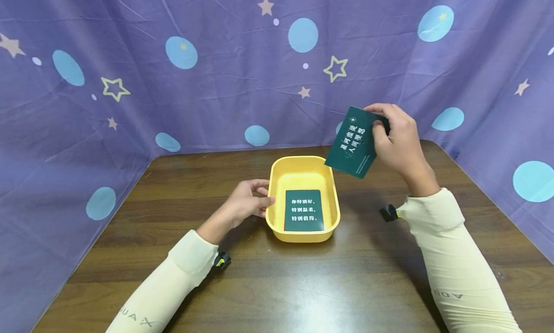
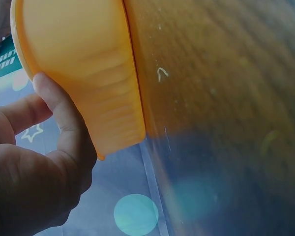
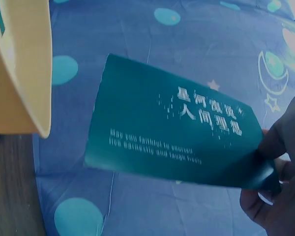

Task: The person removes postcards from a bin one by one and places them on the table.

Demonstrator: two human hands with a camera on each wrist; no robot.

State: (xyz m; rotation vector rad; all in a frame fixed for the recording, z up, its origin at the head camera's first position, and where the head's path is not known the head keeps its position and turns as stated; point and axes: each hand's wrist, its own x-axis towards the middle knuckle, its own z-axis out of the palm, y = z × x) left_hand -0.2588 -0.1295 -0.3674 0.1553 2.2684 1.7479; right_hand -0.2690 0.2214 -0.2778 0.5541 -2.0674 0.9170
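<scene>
My right hand (image 1: 398, 136) pinches a dark green card (image 1: 352, 143) by one end, thumb on its printed face. The card hangs tilted in the air, up and to the right of a yellow plastic basin (image 1: 303, 236). White Chinese characters and small English lines show on the card (image 3: 172, 132) in the right wrist view. My left hand (image 1: 244, 203) holds the basin's left side, a fingertip at the rim; the basin's outer wall (image 2: 78, 59) fills the upper left wrist view. Inside the basin lies another green card (image 1: 304, 210), flat, with white characters facing up.
The basin stands on a dark brown wooden table (image 1: 182, 198). A purple curtain (image 1: 225, 92) with stars and blue dots hangs behind the table and along both sides. A small black wrist device (image 1: 389, 213) sits below the right sleeve, another wrist device (image 1: 222, 260) beside the left.
</scene>
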